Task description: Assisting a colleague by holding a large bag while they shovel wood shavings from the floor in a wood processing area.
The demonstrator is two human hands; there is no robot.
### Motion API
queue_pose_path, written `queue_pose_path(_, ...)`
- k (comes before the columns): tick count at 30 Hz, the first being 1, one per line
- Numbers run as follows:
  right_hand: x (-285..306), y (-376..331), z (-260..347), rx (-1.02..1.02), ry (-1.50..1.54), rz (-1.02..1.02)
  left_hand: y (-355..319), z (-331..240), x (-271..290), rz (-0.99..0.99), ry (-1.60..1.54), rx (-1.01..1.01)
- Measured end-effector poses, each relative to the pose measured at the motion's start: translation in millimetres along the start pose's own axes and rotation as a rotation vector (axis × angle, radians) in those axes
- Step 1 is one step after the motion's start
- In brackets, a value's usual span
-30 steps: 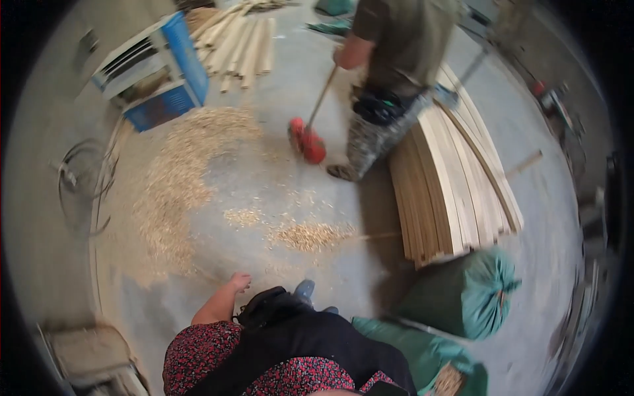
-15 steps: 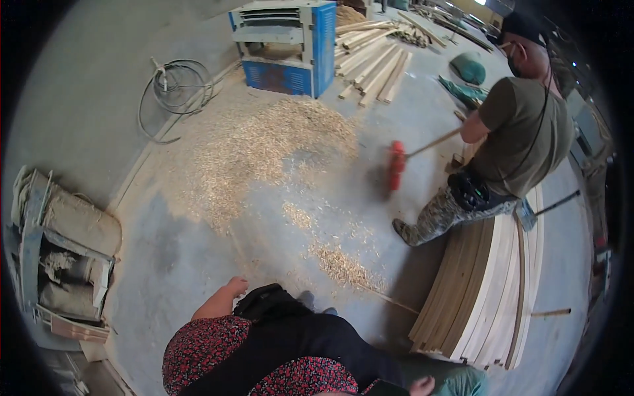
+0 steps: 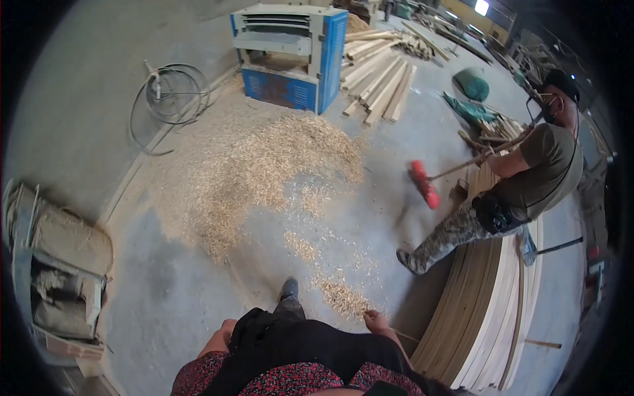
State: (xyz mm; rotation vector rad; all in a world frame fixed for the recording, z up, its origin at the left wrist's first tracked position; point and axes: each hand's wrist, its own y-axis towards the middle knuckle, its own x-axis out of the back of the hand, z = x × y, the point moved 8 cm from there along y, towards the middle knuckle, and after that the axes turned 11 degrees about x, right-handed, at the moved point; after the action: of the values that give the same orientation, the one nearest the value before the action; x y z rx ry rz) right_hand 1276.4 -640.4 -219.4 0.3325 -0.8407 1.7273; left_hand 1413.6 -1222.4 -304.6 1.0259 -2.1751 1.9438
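Observation:
My left hand [image 3: 226,329] hangs low beside a black bag-like bundle [image 3: 249,325] at my waist. Most of its fingers are hidden, and I see nothing held. My right hand [image 3: 376,321] is out ahead of my body, its fingers curled in with no object visible in them. From above, it overlaps the near end of a small pile of wood shavings [image 3: 342,297] and a thin stick [image 3: 406,335] on the floor. The hand appears apart from both. One boot [image 3: 289,288] of mine is stepping forward onto the concrete.
A large heap of shavings [image 3: 264,158] spreads before a blue-and-white machine [image 3: 290,56]. At right, a person [image 3: 535,171] works a red-headed broom [image 3: 423,184] beside stacked boards [image 3: 472,297]. A coiled hose [image 3: 168,92] lies by the wall; a dusty metal unit [image 3: 66,257] stands left.
My right hand has swung forward from the lower edge, and my left has drawn back. My boot has come forward. The person and the broom head appear farther right and lower.

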Motion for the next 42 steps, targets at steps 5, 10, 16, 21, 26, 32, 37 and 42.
queue_pose_path(5,5,74,12,-0.175,-0.092,0.122,48,1,145,-0.282,0.251,0.024)
queue_pose_path(10,23,90,16,-0.231,-0.059,0.037,54,-4,250,-0.182,-1.142,0.404)
queue_pose_path(16,31,145,-4,-0.234,-0.069,0.150,113,-66,329,-0.139,-1.076,0.387)
queue_pose_path(21,61,225,-30,-0.157,-0.314,0.369,142,-140,386,-0.172,-0.991,0.389)
queue_pose_path(26,114,341,-42,-0.024,-0.536,0.577,182,-188,439,-0.296,-0.565,0.372)
queue_pose_path(32,247,522,-81,-0.324,0.412,-0.345,223,-309,504,-0.236,-0.078,0.106)
queue_pose_path(37,309,609,-20,-0.203,0.510,-0.280,282,-340,562,-0.300,-0.146,0.167)
queue_pose_path(42,290,615,-18,-0.359,0.143,-0.004,319,-358,597,-0.227,-0.505,0.201)
